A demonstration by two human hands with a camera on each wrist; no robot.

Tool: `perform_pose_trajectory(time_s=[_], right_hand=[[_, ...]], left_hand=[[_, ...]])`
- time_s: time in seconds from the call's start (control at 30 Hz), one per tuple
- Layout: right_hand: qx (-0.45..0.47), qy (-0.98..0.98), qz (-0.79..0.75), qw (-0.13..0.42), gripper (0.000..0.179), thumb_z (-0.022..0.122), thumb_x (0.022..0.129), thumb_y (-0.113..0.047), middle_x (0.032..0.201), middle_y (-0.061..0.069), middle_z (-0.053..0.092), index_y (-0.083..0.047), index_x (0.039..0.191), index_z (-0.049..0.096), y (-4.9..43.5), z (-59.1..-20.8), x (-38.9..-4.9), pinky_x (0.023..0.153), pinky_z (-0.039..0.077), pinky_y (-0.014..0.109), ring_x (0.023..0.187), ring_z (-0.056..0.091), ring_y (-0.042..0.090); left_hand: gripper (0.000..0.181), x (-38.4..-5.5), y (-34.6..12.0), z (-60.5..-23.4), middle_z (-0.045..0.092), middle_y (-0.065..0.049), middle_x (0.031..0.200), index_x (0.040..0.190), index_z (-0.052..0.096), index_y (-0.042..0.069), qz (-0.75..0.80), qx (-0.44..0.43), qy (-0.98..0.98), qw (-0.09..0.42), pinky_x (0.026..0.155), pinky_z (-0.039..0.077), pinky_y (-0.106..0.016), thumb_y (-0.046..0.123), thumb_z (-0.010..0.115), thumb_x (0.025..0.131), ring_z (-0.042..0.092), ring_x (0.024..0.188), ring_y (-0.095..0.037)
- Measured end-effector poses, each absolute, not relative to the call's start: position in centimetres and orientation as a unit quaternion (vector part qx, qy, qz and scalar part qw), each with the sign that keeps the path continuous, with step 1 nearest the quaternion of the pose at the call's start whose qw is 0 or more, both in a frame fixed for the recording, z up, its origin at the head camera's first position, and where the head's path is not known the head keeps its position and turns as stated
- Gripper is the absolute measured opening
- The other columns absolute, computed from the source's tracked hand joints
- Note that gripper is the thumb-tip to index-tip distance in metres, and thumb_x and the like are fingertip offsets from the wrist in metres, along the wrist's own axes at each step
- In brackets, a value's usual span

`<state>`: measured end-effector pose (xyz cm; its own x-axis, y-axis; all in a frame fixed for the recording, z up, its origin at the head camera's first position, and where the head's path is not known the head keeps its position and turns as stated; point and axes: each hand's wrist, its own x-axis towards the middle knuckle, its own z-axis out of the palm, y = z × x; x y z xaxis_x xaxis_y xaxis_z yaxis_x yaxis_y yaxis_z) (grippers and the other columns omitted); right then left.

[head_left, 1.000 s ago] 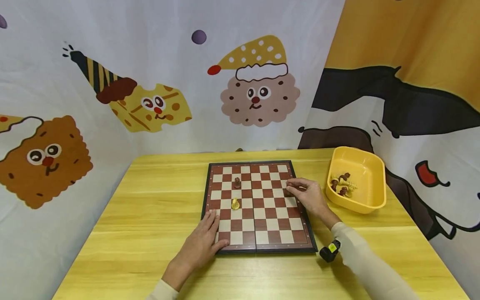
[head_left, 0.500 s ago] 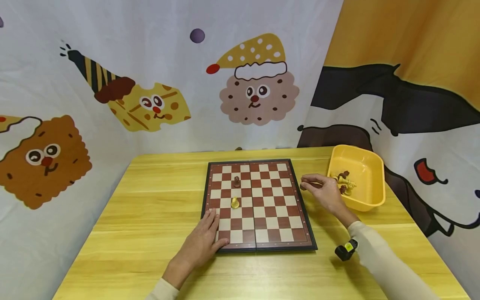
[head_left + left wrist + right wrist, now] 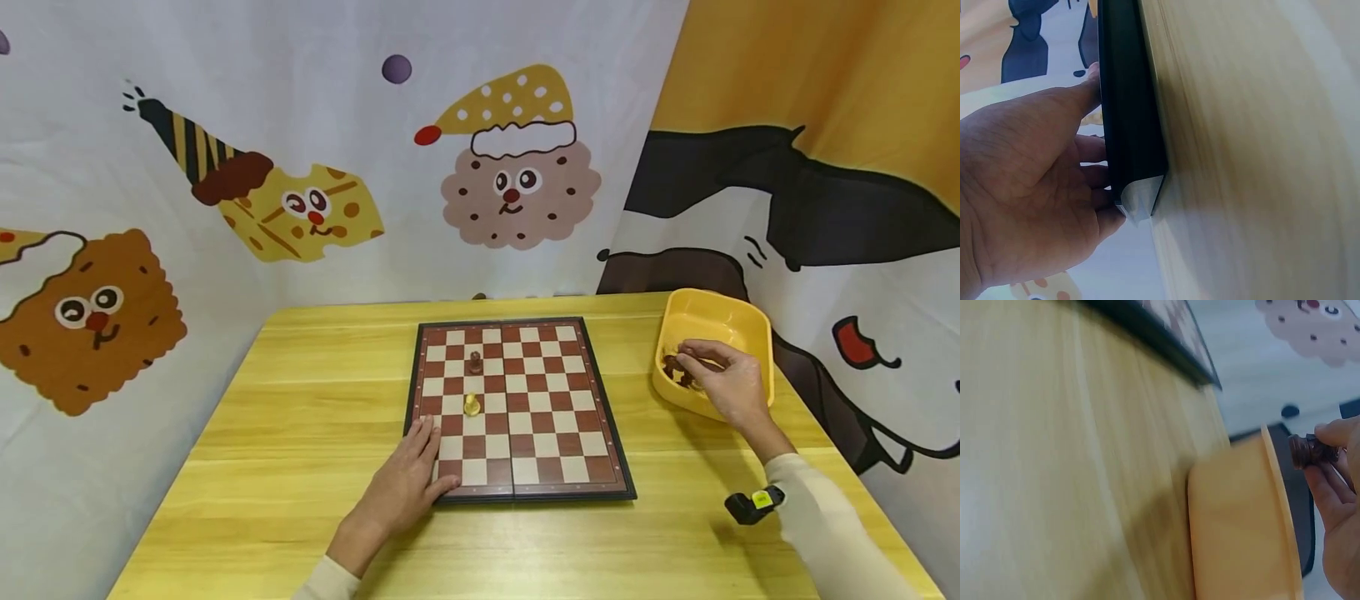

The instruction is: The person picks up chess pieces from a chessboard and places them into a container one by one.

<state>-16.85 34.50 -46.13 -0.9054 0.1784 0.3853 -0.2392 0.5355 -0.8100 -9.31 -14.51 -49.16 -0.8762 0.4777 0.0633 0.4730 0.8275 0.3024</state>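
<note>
My right hand (image 3: 731, 385) is over the yellow tub (image 3: 759, 400), pinching a dark brown chess piece (image 3: 1300, 452) between thumb and fingers, its round base pointing outward in the right wrist view. My left hand (image 3: 401, 475) rests on the near left corner of the chessboard (image 3: 513, 493), fingers straight over its edge; the left wrist view has this hand (image 3: 1035, 181) beside the board's black side (image 3: 1132, 106). Two pieces stand on the board's left half: a brown chess piece (image 3: 476, 362) and, nearer, a pale yellow chess piece (image 3: 471, 405).
Several brown and yellow chess pieces (image 3: 686, 379) lie in the tub, partly hidden by the right hand. Board and tub share a wooden table (image 3: 300, 400), with a gap between them. A cartoon-printed curtain (image 3: 337, 100) hangs behind the table.
My right hand has lifted the brown chess piece from the board's right edge and carried it rightward to over the tub. The left hand has stayed on the board's corner.
</note>
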Motion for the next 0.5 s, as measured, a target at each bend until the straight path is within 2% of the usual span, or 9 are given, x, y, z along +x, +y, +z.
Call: perform_pose_trajectory(time_s=[0.1,0.5], right_hand=[[0.005,-0.855,0.468,0.222,0.030,0.076,0.094,-0.012,0.104,-0.005,0.075,0.007,0.117,0.072,35.4,-46.0,-16.3,0.073,0.051,0.007,0.090,0.064,-0.009],[-0.022,-0.865,0.443,0.234,0.032,0.076,0.095,-0.022,0.100,-0.014,0.072,0.003,0.115,0.074,36.3,-45.8,-16.0,0.074,0.048,0.005,0.090,0.062,-0.008]], left_hand=[[0.077,-9.3,-14.6,-49.1,0.029,-0.030,0.159,0.148,0.039,-0.015,0.159,0.248,0.956,0.005,0.120,0.024,-0.050,0.042,0.062,0.101,0.023,0.148,-0.043],[0.077,-9.2,-14.5,-49.0,0.029,-0.029,0.159,0.149,0.038,-0.015,0.162,0.243,0.956,0.009,0.120,0.024,-0.050,0.042,0.062,0.101,0.023,0.149,-0.042]])
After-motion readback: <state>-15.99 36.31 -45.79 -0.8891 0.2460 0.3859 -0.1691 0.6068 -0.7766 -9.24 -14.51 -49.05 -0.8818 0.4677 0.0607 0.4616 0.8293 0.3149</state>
